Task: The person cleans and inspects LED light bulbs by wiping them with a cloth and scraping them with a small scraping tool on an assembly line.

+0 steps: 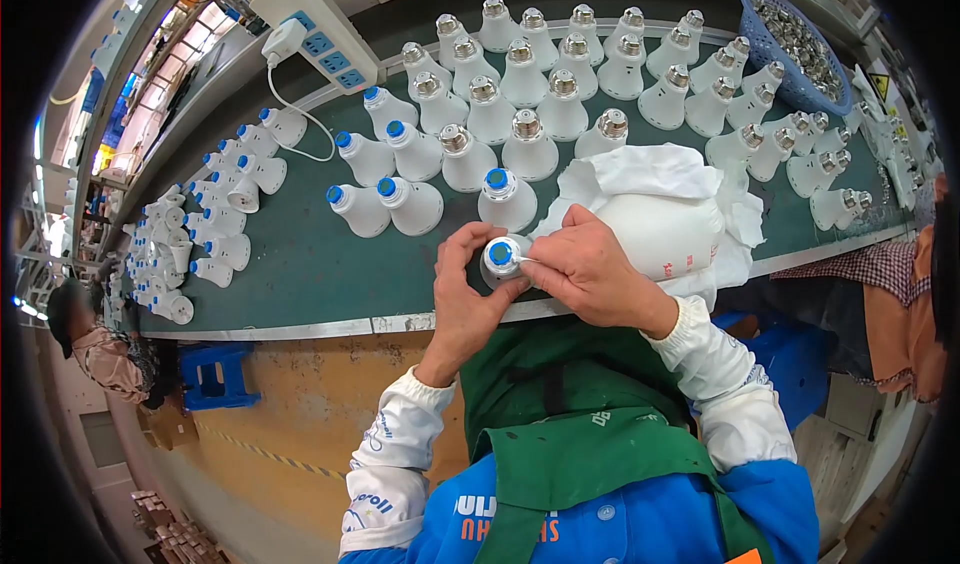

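Near the front edge of the green table, my left hand (469, 290) is wrapped round a white bulb housing (499, 257) with a blue ring on top. My right hand (590, 270) is closed in a pinch at the right side of that ring, on a small white piece too small to make out. Just behind stands another blue-topped housing (507, 200). A white bottle (660, 232) lies on crumpled white cloth (640, 172) to the right of my hands.
Many metal-capped bulbs (521, 74) stand at the back. Blue-topped housings (265, 172) fill the left side. A blue basket (777, 56) of metal caps is back right, a power strip (314, 32) back left. A person (105, 354) is at far left.
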A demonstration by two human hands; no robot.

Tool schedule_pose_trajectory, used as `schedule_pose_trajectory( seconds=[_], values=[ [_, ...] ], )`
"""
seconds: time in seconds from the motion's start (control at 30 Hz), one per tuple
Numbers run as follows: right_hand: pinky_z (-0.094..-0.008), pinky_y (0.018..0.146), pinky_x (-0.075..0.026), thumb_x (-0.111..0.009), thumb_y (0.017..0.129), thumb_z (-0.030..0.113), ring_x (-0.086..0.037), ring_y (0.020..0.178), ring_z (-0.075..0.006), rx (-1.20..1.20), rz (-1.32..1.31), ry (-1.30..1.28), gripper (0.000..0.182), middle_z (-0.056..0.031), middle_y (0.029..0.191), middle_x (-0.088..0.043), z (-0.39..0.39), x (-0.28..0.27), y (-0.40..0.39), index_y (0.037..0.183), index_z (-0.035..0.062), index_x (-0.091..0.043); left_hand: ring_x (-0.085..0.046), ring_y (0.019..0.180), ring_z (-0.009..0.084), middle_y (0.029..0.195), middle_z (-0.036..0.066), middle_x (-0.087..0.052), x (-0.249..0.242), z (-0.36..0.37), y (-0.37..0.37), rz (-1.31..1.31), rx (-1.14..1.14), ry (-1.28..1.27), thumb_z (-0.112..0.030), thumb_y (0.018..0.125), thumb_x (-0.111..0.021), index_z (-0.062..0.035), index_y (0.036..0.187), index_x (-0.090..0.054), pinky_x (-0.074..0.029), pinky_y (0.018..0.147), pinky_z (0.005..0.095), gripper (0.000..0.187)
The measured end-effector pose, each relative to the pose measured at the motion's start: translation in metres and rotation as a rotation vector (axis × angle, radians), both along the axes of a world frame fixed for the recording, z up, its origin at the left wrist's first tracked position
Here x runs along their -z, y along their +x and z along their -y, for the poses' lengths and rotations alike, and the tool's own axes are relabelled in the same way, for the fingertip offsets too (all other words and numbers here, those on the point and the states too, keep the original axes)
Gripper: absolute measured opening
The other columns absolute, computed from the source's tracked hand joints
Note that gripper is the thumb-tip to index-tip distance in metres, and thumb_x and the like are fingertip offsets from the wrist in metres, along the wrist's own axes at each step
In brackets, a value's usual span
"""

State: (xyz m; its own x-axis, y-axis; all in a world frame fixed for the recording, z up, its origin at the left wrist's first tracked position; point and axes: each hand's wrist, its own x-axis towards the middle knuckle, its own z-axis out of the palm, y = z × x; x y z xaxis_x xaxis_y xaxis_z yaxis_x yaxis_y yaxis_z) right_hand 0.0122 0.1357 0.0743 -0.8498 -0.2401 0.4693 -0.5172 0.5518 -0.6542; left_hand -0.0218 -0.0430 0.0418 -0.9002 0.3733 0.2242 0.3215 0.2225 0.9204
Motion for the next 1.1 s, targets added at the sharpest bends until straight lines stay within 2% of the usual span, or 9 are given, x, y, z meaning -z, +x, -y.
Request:
schedule_pose_trajectory(
  seconds=[0.1,0.23,0.43,0.5,0.63,0.73,0.9,1.0,1.1],
  values=[
    [-0.0328,0.062,-0.03,-0.062,0.082,0.013,-0.037,0.052,-0.0215,-0.012,0.034,0.009,0.013,-0.003,0.057,-0.049,-0.002,0.001,0.0,0.071,0.0082,-0.057,-0.054,0.099,0.0197,0.105,0.007,-0.058,0.0,0.002,-0.001,0.059,0.015,-0.043,-0.007,0.064,-0.08,-0.0048,0.114,-0.053,-0.044,0.085,0.0313,0.057],
    [-0.0328,0.062,-0.029,-0.062,0.082,0.013,-0.037,0.052,-0.0215,-0.018,0.045,-0.014,0.013,-0.0031,0.057,-0.049,-0.003,0.001,0.0,0.071,0.0083,-0.056,-0.053,0.098,0.0201,0.102,0.007,-0.057,0.003,0.007,-0.006,0.156,0.065,-0.029,-0.006,0.063,-0.08,-0.0051,0.114,-0.053,-0.043,0.084,0.0313,0.058],
    [-0.0337,0.064,-0.032,-0.058,0.084,0.016,-0.042,0.05,-0.0245,-0.006,0.025,0.003,0.02,-0.0043,0.054,-0.047,0.0,0.001,-0.001,0.067,0.0096,-0.05,-0.053,0.098,0.0198,0.103,0.007,-0.057,-0.015,0.004,-0.005,0.011,0.041,-0.078,-0.005,0.064,-0.078,-0.0049,0.109,-0.057,-0.042,0.087,0.0312,0.05],
    [-0.0338,0.064,-0.032,-0.058,0.085,0.016,-0.043,0.051,-0.0245,-0.016,0.02,-0.016,0.02,-0.0043,0.054,-0.047,0.0,-0.001,-0.002,0.068,0.0098,-0.051,-0.052,0.101,0.0209,0.107,0.007,-0.056,-0.005,0.008,-0.007,0.194,0.067,-0.045,-0.005,0.064,-0.078,-0.0051,0.111,-0.057,-0.041,0.09,0.0323,0.051],
    [-0.0337,0.064,-0.032,-0.057,0.085,0.016,-0.044,0.051,-0.0245,-0.018,0.034,-0.028,0.019,-0.0043,0.054,-0.047,-0.001,-0.001,-0.001,0.069,0.0097,-0.051,-0.052,0.1,0.0194,0.107,0.006,-0.055,-0.008,0.014,-0.013,0.204,0.138,-0.033,-0.008,0.063,-0.079,-0.0054,0.111,-0.055,-0.04,0.088,0.0312,0.053],
    [-0.0335,0.064,-0.032,-0.057,0.086,0.016,-0.044,0.052,-0.0246,-0.018,0.024,-0.015,0.019,-0.0044,0.054,-0.047,-0.001,-0.001,-0.001,0.068,0.0097,-0.051,-0.052,0.1,0.0178,0.107,0.005,-0.055,-0.015,0.012,-0.015,-0.002,0.183,-0.089,-0.008,0.064,-0.079,-0.0053,0.109,-0.056,-0.04,0.088,0.0317,0.051],
    [-0.0333,0.064,-0.032,-0.057,0.085,0.016,-0.043,0.051,-0.0245,-0.011,0.004,-0.032,0.019,-0.0045,0.054,-0.048,0.0,-0.001,-0.001,0.068,0.0093,-0.052,-0.05,0.104,0.0188,0.109,0.005,-0.054,-0.005,0.014,-0.016,0.328,0.16,-0.029,-0.009,0.061,-0.079,-0.0065,0.115,-0.054,-0.038,0.091,0.0325,0.059],
    [-0.0322,0.062,-0.031,-0.062,0.082,0.013,-0.038,0.05,-0.023,-0.01,-0.005,-0.049,0.018,-0.0038,0.054,-0.046,0.0,0.002,-0.002,0.067,0.0088,-0.053,-0.05,0.101,0.0172,0.107,0.003,-0.054,-0.006,0.018,-0.023,0.16,0.249,-0.039,-0.01,0.06,-0.08,-0.0064,0.114,-0.053,-0.038,0.088,0.0312,0.06],
    [-0.0324,0.062,-0.031,-0.061,0.082,0.013,-0.038,0.05,-0.0234,-0.017,0.009,-0.045,0.018,-0.0042,0.055,-0.046,0.0,0.002,-0.003,0.067,0.0088,-0.052,-0.05,0.102,0.0174,0.109,0.003,-0.055,-0.018,0.014,-0.016,0.157,0.169,-0.061,-0.009,0.061,-0.079,-0.006,0.11,-0.056,-0.039,0.09,0.0323,0.054]
  ],
)
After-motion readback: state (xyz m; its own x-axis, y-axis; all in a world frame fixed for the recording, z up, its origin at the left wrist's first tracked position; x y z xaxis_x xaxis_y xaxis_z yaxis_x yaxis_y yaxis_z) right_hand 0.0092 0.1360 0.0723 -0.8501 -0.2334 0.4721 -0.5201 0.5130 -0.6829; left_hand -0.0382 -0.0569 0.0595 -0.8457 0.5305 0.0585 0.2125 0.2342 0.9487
